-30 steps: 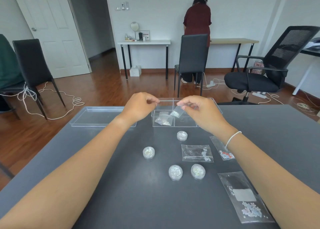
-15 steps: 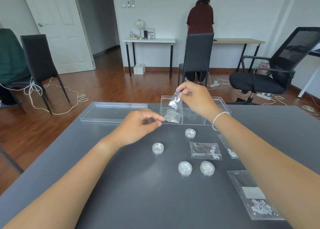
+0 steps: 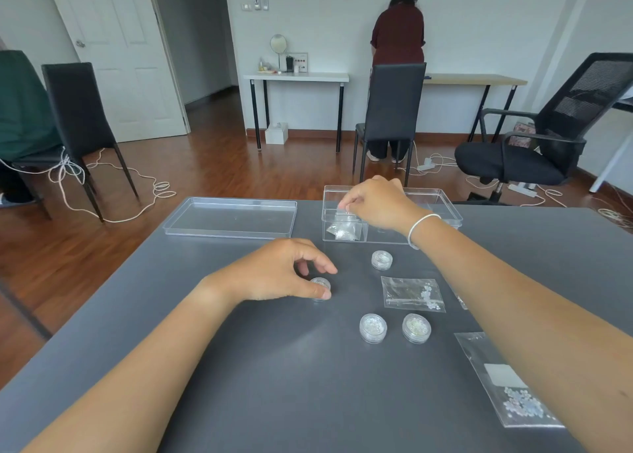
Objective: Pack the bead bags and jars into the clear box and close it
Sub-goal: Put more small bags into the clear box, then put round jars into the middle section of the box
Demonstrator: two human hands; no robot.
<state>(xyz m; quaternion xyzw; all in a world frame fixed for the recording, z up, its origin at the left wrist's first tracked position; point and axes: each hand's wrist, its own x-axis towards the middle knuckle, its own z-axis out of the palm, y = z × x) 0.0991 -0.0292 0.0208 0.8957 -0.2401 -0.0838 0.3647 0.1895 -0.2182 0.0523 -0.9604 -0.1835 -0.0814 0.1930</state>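
The clear box (image 3: 443, 207) stands open at the table's far side, with one small bead bag (image 3: 342, 232) lying in its left compartment. My right hand (image 3: 375, 201) pinches another small bead bag (image 3: 343, 215) at its top, low over that same compartment. My left hand (image 3: 279, 273) curls over a small round jar (image 3: 321, 284), thumb and fingers on either side of it. Three more jars (image 3: 381, 259) (image 3: 373, 328) (image 3: 416, 328) sit on the table. A flat bead bag (image 3: 412, 293) and a larger bead bag (image 3: 513, 389) lie to the right; my forearm partly hides a third.
The box's clear lid (image 3: 230, 217) lies upside down left of the box. The grey table (image 3: 291, 384) ends just behind both. Beyond are black chairs (image 3: 392, 110), an office chair (image 3: 534, 151), floor cables and a person (image 3: 397, 35) standing at a far desk.
My right hand has lowered the small bag from above the box down into its left compartment. My left hand has moved toward me and closed around a jar.
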